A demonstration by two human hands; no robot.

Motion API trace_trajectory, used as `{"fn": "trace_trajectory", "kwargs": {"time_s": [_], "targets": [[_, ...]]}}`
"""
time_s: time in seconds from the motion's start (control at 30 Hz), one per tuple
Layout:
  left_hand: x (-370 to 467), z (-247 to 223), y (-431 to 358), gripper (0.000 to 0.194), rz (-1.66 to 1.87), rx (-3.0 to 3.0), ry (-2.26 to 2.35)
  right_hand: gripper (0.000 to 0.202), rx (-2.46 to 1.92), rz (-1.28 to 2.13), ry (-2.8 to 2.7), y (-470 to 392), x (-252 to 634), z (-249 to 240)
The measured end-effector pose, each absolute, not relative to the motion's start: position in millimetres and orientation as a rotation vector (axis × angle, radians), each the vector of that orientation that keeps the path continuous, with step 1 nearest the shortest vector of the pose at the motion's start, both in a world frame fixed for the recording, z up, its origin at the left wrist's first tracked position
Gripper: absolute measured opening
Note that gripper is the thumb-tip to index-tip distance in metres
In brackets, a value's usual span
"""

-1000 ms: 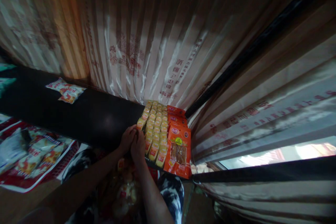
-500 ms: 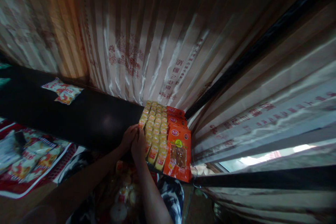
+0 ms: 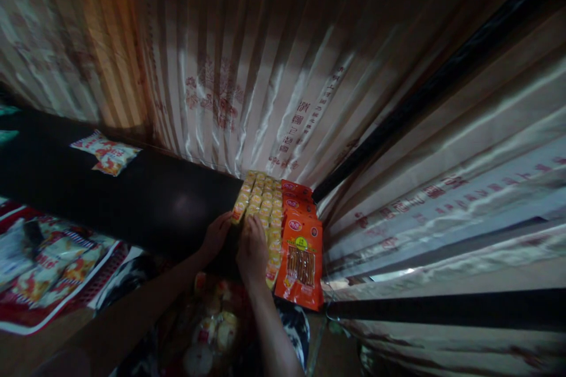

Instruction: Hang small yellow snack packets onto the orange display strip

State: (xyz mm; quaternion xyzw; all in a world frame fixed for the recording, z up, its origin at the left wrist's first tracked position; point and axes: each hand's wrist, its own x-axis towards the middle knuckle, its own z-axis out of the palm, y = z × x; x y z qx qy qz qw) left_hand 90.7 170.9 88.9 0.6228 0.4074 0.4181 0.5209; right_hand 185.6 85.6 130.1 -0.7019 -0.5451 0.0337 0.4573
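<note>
Rows of small yellow snack packets [image 3: 265,194] stand close together on a black shelf [image 3: 177,200]. My left hand [image 3: 216,235] is at the near end of the leftmost row, its fingers stretched out and the tips touching the last packet there. Over the neighbouring rows my right hand [image 3: 253,253] has its fingers bent around packets, which it partly hides. Orange snack bags [image 3: 301,259] lie overlapping in a column right of the rows. Below my forearms, more yellow packets [image 3: 216,330] sit at my lap in dim light.
Two white-and-orange snack bags [image 3: 112,156] lie farther left on the shelf. A red basket [image 3: 95,274] with several snack bags stands at lower left. Pleated printed curtains [image 3: 221,70] hang behind and to the right, with a dark slanting bar [image 3: 398,106] before them.
My right hand has moved from beside my left hand rightward onto the neighbouring packet rows. My left hand stays near the leftmost row. The shelf goods look unmoved.
</note>
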Motion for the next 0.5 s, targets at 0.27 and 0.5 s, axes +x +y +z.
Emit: {"fn": "trace_trajectory", "kwargs": {"time_s": [0.27,0.5], "targets": [[99.0,72.9,178.3,0.041,1.164,1.66,1.182,0.047,-1.87,-0.044,-1.424,78.8,245.7,130.0],[131.8,72.3,212.1,0.043,1.171,1.641,1.064,0.049,-1.993,-0.156,-1.662,89.9,270.6,128.1]]}}
